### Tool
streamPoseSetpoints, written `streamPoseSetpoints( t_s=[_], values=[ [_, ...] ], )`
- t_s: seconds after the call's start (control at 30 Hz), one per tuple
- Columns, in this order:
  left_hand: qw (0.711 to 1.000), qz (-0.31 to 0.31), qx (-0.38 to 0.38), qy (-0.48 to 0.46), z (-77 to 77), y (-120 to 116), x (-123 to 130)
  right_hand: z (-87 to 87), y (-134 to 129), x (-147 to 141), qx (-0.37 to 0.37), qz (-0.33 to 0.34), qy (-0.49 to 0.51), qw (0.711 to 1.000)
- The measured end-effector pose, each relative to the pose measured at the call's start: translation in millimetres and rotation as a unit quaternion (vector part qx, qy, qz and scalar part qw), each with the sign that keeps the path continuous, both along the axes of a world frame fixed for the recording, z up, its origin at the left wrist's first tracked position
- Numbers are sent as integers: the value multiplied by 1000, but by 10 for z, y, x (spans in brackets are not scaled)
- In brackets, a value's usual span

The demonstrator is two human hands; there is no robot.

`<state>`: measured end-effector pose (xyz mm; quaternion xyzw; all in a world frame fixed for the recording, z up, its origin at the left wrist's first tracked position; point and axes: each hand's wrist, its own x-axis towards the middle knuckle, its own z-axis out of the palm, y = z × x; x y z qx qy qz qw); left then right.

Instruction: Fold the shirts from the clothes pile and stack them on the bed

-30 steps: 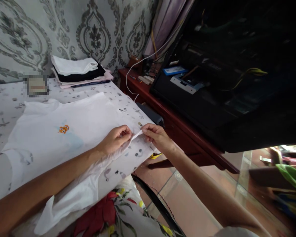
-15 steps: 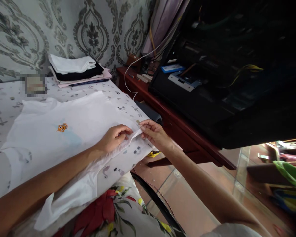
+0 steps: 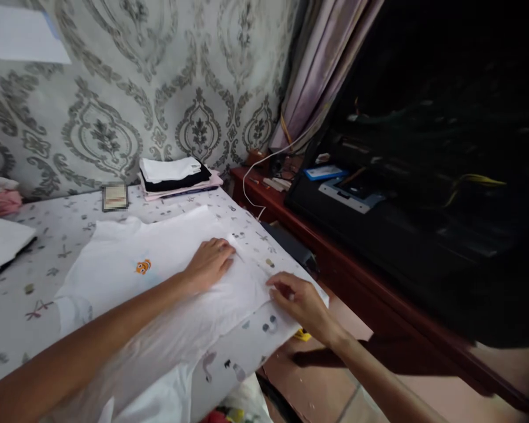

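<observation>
A white T-shirt [image 3: 180,229] with a small orange fish print [image 3: 143,267] is spread over a white patterned sheet. My left hand [image 3: 211,264] rests palm down on the shirt, fingers stretched out and slightly bent. Beside the shirt's right-hand edge is my right hand [image 3: 302,302], its thumb and forefinger a little apart, with the fingertips at the fabric's corner. No cloth shows raised between them. The near part of the shirt is partly hidden beneath my left forearm.
Folded clothes [image 3: 176,176] are stacked by the patterned wall, near a small blurred item [image 3: 115,197]. More folded cloth [image 3: 4,241] lies at left. A red-brown wooden desk [image 3: 335,247] carrying a large black panel [image 3: 405,235] borders the right side.
My left hand has shifted further onto the shirt and flattened. My right hand has loosened from the hem it was pinching, and the edge now lies flatter. The view has tilted up and left.
</observation>
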<state>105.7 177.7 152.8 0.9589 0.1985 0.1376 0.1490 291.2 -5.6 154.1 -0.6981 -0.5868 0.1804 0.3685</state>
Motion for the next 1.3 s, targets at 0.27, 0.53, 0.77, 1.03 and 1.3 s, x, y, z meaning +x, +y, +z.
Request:
streamPoseSetpoints(
  t_s=[0.27,0.53,0.77,1.03,1.3],
  values=[
    [951,301,20,69,238,1363,301,102,24,-57,-23,39,-64,997],
    [950,303,6,68,-11,1712,386,91,8,-60,-32,34,-78,996],
    [950,303,44,53,11,1635,425,90,-33,-45,-48,37,-110,992],
    [990,133,43,20,54,793,-252,347,489,-161,14,114,-200,973],
    [987,125,3,101,-109,665,-1340,-1,2073,-671,36,276,-236,931]
  ],
)
